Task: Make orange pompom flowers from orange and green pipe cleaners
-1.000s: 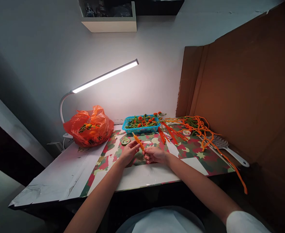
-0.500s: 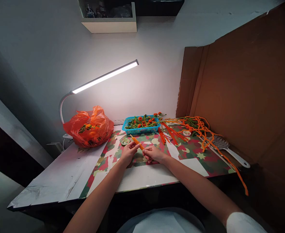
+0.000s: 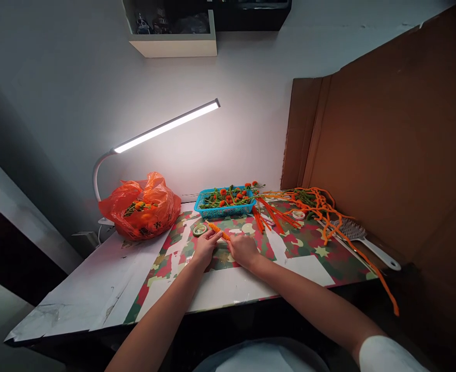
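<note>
Between my two hands is an orange pipe cleaner [image 3: 213, 227], coiled tightly round what looks like a thin stick and slanting up to the left. My left hand [image 3: 208, 247] pinches it near the middle. At its lower right end, my right hand [image 3: 244, 250] is closed on it with the knuckles turned up, so the fingertips are hidden. Just beyond my left hand lies a roll of green tape [image 3: 199, 230]. Straight orange-red pipe cleaners [image 3: 276, 213] are spread on the table to the right of a blue basket [image 3: 226, 212], which holds small orange flowers with green stems.
An orange plastic bag [image 3: 162, 206] with flowers stands left, beneath a lit lamp [image 3: 169, 125]. At right lie tangled orange strands [image 3: 323, 209], a white tape roll [image 3: 298, 214] and a brush [image 3: 375, 250], beside a cardboard sheet [image 3: 386, 129]. A shelf [image 3: 177, 47] hangs above.
My right hand has rolled over, its knuckles now facing up, while still gripping the coil's lower end. The coil lies slightly flatter. My left hand has barely moved.
</note>
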`<state>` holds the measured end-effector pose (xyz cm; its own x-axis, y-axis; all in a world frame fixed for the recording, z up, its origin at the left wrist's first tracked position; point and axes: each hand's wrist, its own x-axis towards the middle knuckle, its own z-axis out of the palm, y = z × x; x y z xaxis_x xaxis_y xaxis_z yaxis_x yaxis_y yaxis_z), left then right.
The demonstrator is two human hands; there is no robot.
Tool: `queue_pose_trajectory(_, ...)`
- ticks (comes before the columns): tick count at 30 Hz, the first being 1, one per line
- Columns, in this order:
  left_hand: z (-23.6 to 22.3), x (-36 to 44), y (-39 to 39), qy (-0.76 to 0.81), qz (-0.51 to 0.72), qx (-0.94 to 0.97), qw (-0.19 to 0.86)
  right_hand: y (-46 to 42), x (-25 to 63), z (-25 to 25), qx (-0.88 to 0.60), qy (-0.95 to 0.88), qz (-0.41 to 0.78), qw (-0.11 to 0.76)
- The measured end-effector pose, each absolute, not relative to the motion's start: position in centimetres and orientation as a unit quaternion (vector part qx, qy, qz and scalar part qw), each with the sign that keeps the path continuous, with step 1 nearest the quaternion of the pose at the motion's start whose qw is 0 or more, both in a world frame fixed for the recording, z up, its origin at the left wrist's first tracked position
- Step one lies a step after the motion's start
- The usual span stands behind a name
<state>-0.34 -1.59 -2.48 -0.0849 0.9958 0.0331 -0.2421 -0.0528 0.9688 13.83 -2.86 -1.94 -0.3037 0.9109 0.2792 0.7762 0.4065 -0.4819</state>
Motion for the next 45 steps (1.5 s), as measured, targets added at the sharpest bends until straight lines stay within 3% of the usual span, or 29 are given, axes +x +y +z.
queue_pose_trajectory(3,-2.1,-0.3,-1.7,0.421,0.601,0.417,0.536,-2.6,13.9,-2.1,-0.495,-0.770,0.229,0.331)
queue_pose_trajectory(6,-1.7,-0.5,-1.8,0.368,0.608,0.412,0.571,-2.3,14.4,-2.0,-0.382,-0.697,0.482,0.368)
queue_pose_trajectory(9,-1.3,-0.7,-2.1,0.322,0.578,0.414,0.624,-2.1,15.2,-1.8,-0.253,-0.577,0.716,0.302)
queue_pose_trajectory(14,-1.2,-0.9,-2.8,0.277,0.539,0.416,0.678,-2.3,16.4,-1.3,-0.148,-0.457,0.858,0.182)
queue_pose_trajectory(20,-1.6,-0.8,-2.7,0.270,0.553,0.429,0.661,-2.5,16.7,-1.1,-0.134,-0.431,0.881,0.146)
queue_pose_trajectory(35,-2.3,-1.0,-1.8,0.450,0.561,0.478,0.505,-2.7,15.1,-2.1,-0.240,-0.534,0.767,0.264)
queue_pose_trajectory(45,-1.8,-0.8,-2.3,0.471,0.542,0.485,0.499,-3.5,13.9,-2.2,-0.350,-0.568,0.672,0.322)
